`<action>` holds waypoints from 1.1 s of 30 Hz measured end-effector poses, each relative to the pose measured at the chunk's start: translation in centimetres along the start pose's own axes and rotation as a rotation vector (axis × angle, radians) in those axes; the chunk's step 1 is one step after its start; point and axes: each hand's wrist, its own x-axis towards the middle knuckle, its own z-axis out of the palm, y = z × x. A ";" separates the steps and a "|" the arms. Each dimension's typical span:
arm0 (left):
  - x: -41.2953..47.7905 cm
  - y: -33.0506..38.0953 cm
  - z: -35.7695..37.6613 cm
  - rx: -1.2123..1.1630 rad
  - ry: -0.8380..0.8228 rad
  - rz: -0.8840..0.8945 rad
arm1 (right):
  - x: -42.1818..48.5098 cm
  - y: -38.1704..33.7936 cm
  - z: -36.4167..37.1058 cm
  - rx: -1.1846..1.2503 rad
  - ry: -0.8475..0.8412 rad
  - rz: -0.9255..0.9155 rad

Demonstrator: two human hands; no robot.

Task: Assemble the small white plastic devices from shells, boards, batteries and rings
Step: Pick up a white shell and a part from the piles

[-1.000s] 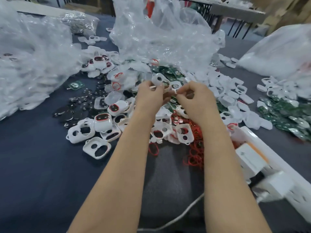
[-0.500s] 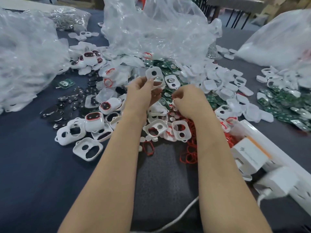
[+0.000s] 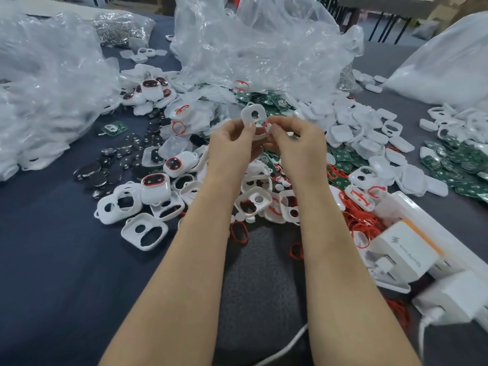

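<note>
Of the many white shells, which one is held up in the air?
The shell pinched by the left hand, next to the red ring in the right hand; all the others lie on the table.

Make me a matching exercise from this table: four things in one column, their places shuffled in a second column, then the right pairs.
Things
1. white shell
2. red ring
3. batteries
4. green boards

Places
A. spread on the dark cloth, at the left
B. pinched by the right hand
C. heaped at the far right
D. held up by the left hand

Pairs: 1-D, 2-B, 3-A, 4-C
</note>
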 end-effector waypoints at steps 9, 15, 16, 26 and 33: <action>-0.1 0.1 0.4 0.083 -0.023 -0.016 | -0.2 -0.1 0.2 -0.243 0.100 -0.175; -0.1 0.1 0.5 0.186 -0.026 0.055 | -0.2 0.0 0.3 -0.286 0.114 -0.187; -0.1 0.1 0.5 0.194 -0.028 0.064 | -0.2 0.0 0.3 -0.282 0.120 -0.184; -0.4 -0.1 0.5 0.293 -0.044 0.175 | -0.2 0.1 0.5 -0.266 0.144 -0.109; -0.6 -0.1 0.6 0.334 -0.088 0.164 | -0.1 0.1 0.5 -0.301 0.158 -0.087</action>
